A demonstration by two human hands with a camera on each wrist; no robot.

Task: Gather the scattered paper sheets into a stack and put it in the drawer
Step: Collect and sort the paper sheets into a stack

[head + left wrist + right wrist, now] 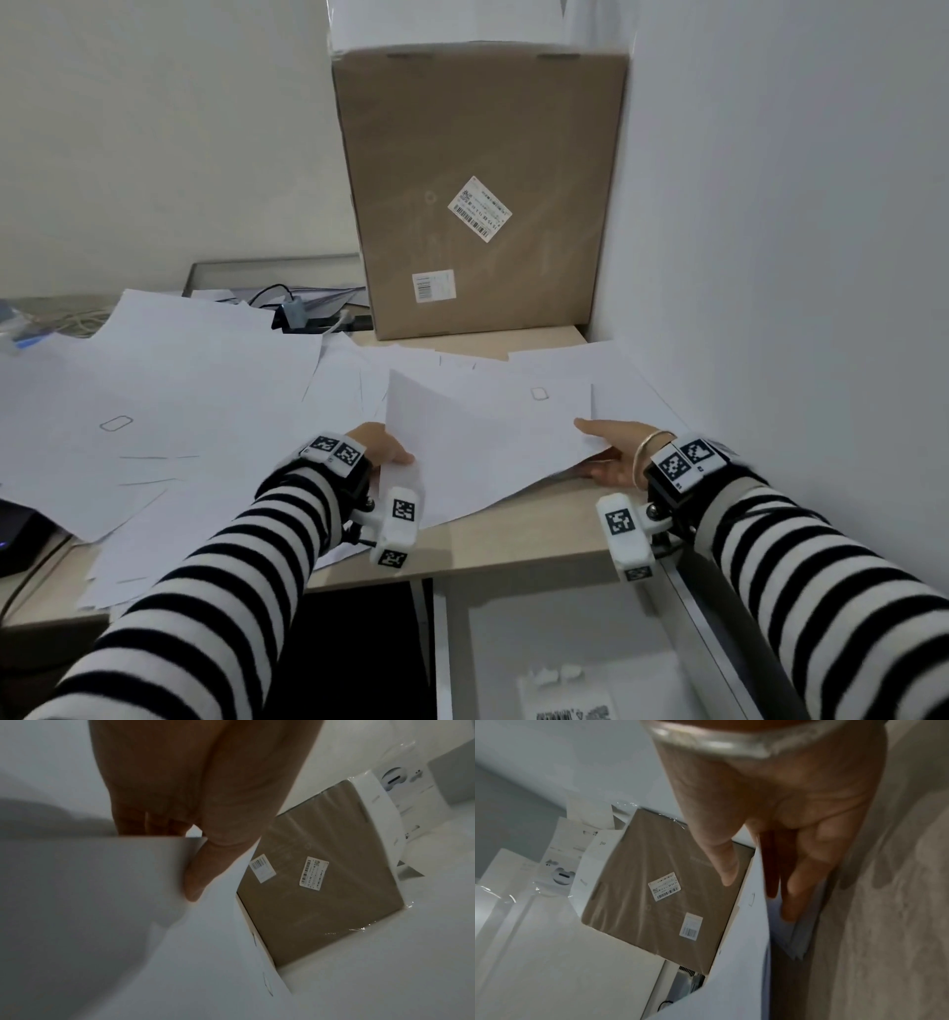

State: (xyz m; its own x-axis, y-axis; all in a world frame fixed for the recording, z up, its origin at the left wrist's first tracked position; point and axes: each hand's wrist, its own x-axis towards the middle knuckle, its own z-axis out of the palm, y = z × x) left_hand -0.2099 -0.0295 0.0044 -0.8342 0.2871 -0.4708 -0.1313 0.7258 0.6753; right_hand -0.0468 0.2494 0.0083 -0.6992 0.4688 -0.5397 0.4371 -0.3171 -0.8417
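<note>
Several white paper sheets (154,390) lie scattered and overlapping across the pale wooden desk (513,550). Near the front right, a bundle of sheets (488,437) is lifted off the desk between both hands. My left hand (395,455) pinches its left edge, thumb (197,872) on top of the sheets (102,902) and fingers hidden underneath. My right hand (598,447) pinches the right edge, thumb (726,866) above the sheets (744,943) and fingers (795,882) below. The drawer (539,632) stands open under the desk's front edge.
A tall cardboard box (482,195) stands at the back against the right wall (770,257). Cables and a small black device (303,313) lie behind the papers. A dark device (15,534) sits at the left edge. A white packet (565,694) lies in the drawer.
</note>
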